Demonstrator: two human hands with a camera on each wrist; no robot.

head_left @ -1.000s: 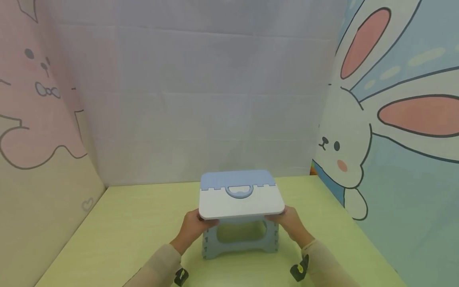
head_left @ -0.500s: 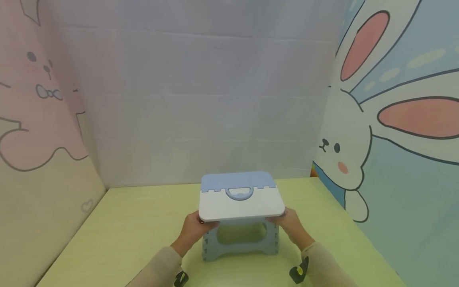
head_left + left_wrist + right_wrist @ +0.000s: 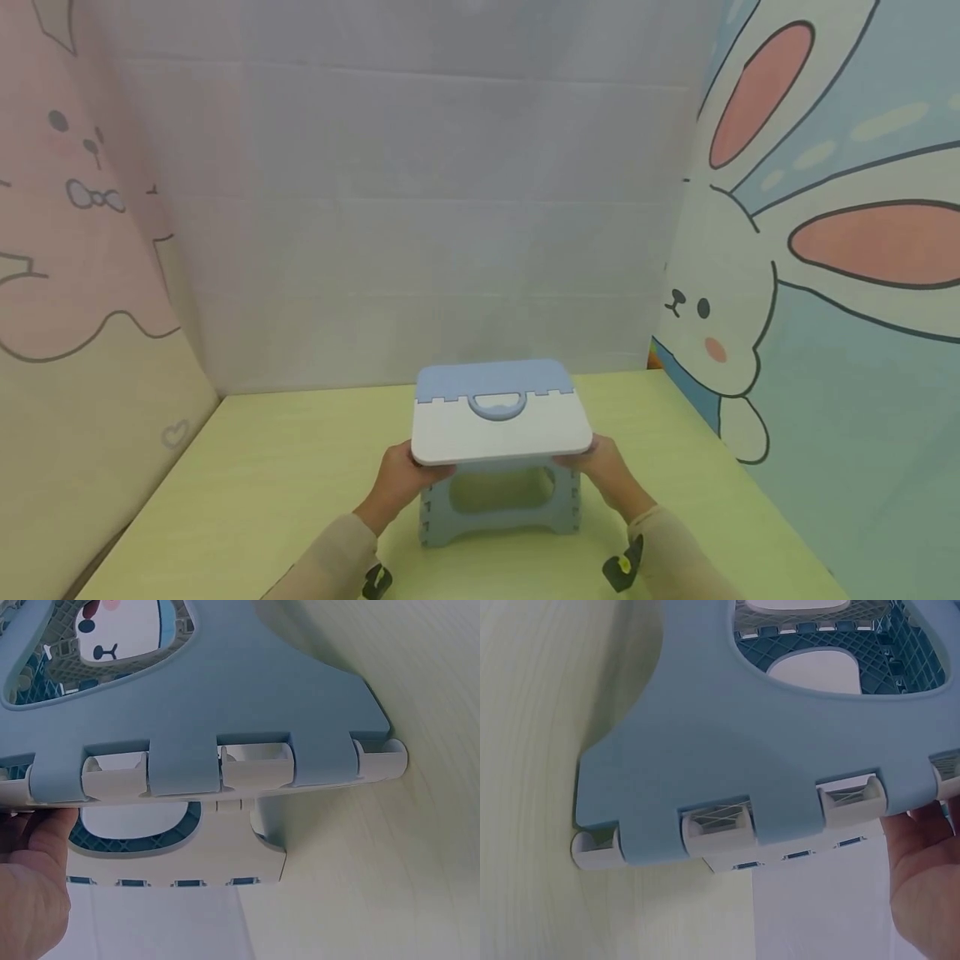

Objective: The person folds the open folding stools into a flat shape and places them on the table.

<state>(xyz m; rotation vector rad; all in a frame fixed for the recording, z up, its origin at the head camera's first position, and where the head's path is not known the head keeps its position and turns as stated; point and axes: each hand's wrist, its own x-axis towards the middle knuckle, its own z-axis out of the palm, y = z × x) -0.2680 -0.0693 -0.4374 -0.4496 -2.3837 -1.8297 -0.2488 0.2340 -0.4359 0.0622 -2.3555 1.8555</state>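
A blue and white folding step stool (image 3: 501,436) stands unfolded on the table, its seat facing up with a small blue carry handle (image 3: 498,407) lying flat in it. My left hand (image 3: 401,479) grips the seat's left end, thumb at the front and the other fingers hidden beneath. At the right end, my right hand (image 3: 607,473) holds the seat the same way. Both wrist views look at the blue leg panel (image 3: 247,690) with its cut-out and the white hinge knuckles along its edge. Part of the right hand (image 3: 926,881) shows at that view's right border.
The pale yellow-green table (image 3: 300,467) spreads around the stool. A plain white cloth wall (image 3: 435,208) closes off the back. Printed cloth walls stand on both sides, the right one with a large rabbit (image 3: 720,292).
Both hands keep their grip on the stool, which stays in place. Only the head view shifts slightly.
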